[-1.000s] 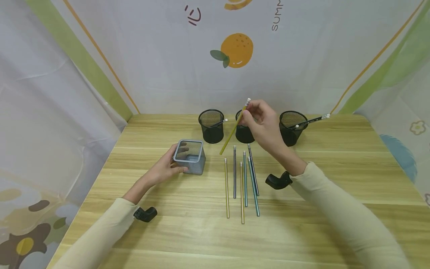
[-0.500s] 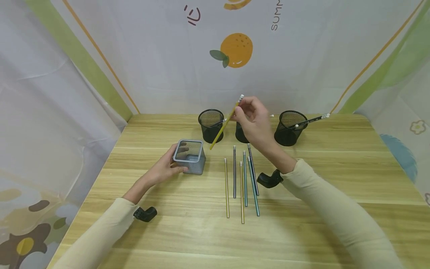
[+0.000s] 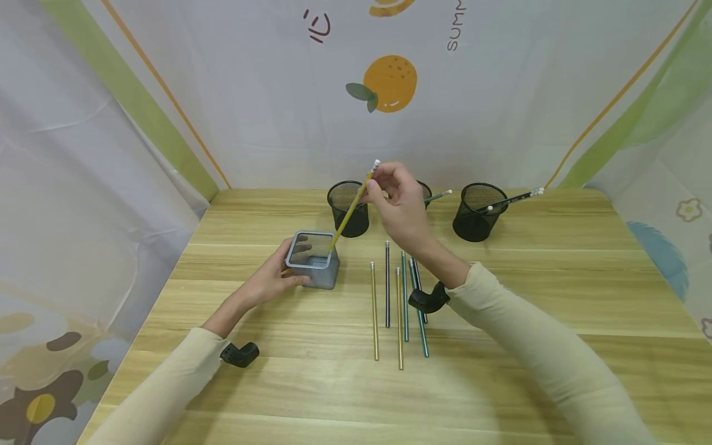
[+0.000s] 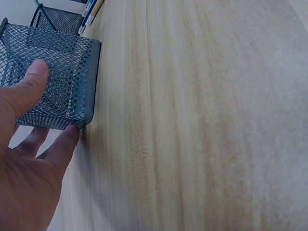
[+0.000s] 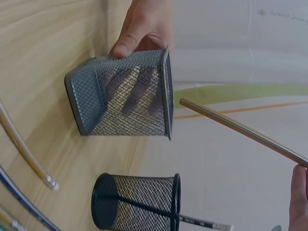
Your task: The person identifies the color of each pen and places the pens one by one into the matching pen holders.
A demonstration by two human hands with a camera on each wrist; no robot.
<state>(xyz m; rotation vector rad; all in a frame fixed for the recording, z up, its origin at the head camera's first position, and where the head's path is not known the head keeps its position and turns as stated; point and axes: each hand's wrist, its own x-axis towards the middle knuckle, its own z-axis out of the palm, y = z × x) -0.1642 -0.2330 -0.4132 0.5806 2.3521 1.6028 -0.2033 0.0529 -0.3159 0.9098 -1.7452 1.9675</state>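
My left hand point(image 3: 271, 281) grips a grey square mesh pencil cup point(image 3: 321, 279) from its left side, thumb in front and fingers behind. The cup stands upright on the table with its opening up. My right hand point(image 3: 403, 207) pinches a yellow pencil point(image 3: 351, 210) near its white eraser end, above the round cups. That pencil slants down to the left, its lower end overlapping the square cup's right rim in the head view. From the right wrist, the pencil's end point(image 5: 187, 102) appears just outside the cup's opening. No pencil shows inside the square cup point(image 5: 127, 96).
Three round black mesh cups line the back: the left one point(image 3: 353, 224) holds a black pencil, the middle one, mostly hidden by my right hand, a green pencil point(image 3: 439, 196), the right one point(image 3: 473, 225) black pencils. Several yellow, dark and teal pencils point(image 3: 400, 321) lie on the table.
My right hand has moved left with the yellow pencil, from before the middle round cup to the square cup's rim. The left hand and square cup stay put.
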